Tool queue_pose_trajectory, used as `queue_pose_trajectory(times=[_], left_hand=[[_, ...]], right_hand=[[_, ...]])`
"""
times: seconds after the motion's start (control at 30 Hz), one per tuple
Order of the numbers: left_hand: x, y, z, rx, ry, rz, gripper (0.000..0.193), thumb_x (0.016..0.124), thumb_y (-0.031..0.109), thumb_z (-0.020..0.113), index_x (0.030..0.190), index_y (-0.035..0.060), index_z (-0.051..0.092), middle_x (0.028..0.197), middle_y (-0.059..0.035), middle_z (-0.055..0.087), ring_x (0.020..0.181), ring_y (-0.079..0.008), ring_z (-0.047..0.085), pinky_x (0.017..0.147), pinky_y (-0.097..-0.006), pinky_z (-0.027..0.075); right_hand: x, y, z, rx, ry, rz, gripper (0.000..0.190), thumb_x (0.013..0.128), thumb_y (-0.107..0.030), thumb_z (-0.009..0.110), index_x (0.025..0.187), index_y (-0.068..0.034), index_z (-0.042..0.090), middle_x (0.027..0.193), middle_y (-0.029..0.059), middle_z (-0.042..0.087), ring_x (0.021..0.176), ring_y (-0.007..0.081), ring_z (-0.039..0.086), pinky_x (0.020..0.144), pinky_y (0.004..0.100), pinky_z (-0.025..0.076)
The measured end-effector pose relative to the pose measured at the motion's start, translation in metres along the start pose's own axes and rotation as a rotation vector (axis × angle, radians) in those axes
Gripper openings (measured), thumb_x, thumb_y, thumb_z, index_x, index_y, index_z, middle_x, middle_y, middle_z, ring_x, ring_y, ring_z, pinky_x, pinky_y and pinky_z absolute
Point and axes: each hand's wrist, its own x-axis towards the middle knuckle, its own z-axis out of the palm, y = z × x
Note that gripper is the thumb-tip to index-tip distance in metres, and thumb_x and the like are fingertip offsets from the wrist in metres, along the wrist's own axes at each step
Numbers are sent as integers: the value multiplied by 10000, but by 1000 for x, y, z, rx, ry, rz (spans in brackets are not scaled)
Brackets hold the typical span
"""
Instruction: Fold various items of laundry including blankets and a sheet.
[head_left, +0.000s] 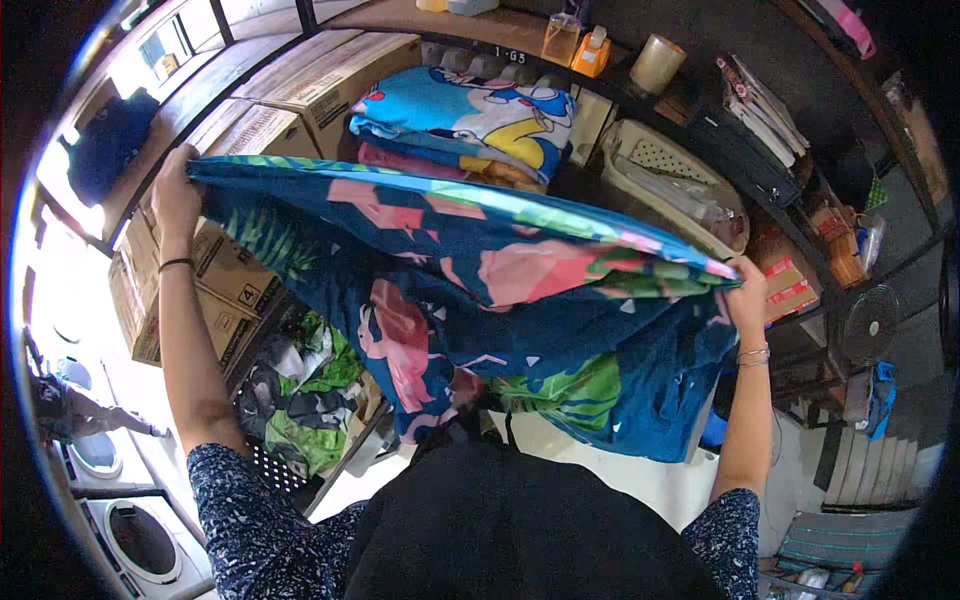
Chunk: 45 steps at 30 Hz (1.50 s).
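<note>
A dark blue cloth printed with pink birds and green leaves is spread in the air between my raised hands, its upper edge sagging slightly. My left hand grips its upper left corner. At the upper right corner, my right hand has its fingers closed on the cloth's edge. Behind the cloth lies a folded blue cartoon-print cloth, on top of a pink folded textile. The lower part of the cloth hangs in front of me and hides part of the surface behind it.
Cardboard boxes stand behind and at the left. A black basket of green and dark plastic is below left. A cream plastic basket, a tape roll and an orange tape dispenser are at the right back. Front-loading machines stand lower left.
</note>
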Motion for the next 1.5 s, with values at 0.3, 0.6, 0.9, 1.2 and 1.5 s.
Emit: queue_pose_trajectory(times=[0.3,0.6,0.9,1.2,1.5], left_hand=[[-28,-60,-101,101,207,-190,197,722,-25,439,885,56,515,849,-118,569,817,-304,568,696,-335,438],[-52,-144,-135,388,83,-291,118,780,63,451,868,37,525,826,-136,558,774,-327,558,655,-377,423],[-150,-202,-75,472,-47,-446,220,783,73,438,960,74,568,854,-152,567,831,-354,561,701,-412,449],[-108,131,28,-699,-383,-77,723,552,143,765,1192,27,449,1197,-152,468,1137,-292,434,954,-359,348],[-94,249,84,-1145,-347,-15,151,753,-18,529,900,15,518,795,-170,569,782,-365,556,664,-404,447]], right_hand=[[-9,-51,-17,38,-489,-318,232,589,-46,665,793,-3,565,692,5,535,672,81,495,636,235,412],[88,-135,25,171,1,-507,142,630,19,637,751,-14,570,645,15,544,596,83,488,536,210,377],[63,-103,217,140,36,-49,193,680,50,507,850,-39,495,765,180,599,764,368,584,677,397,450],[36,-204,215,203,-174,-402,206,675,43,517,870,-22,498,781,215,589,776,387,575,650,407,457],[-26,-193,195,81,-89,-530,354,649,1,648,971,-26,505,851,162,606,792,329,600,683,352,475]])
